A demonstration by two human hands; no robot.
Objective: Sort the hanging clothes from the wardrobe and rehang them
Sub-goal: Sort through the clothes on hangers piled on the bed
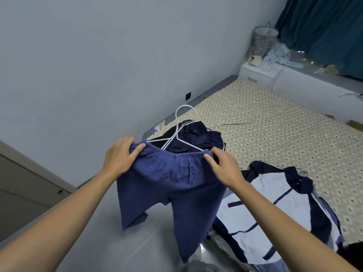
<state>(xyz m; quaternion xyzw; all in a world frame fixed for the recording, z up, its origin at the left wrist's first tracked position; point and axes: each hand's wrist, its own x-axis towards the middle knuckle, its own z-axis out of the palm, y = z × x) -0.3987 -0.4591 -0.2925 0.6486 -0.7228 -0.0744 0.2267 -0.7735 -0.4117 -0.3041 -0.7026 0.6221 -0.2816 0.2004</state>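
Observation:
A pair of blue trousers (172, 185) hangs in the air in front of me, its elastic waistband stretched between my hands. My left hand (119, 156) grips the waistband's left end and my right hand (224, 165) pinches its right end. A white wire hanger (181, 132) sits inside the waistband, its hook rising above. Behind the trousers a dark navy garment (198, 138) lies on the bed. A white and navy jacket (275, 211) lies at the bed's near edge, to the right.
The bed (275, 126) with a patterned cover fills the right side. A white nightstand (257, 72) with a mesh basket (262, 40) stands at the far end, by dark teal curtains (326, 30). A grey wall is on the left, grey floor below.

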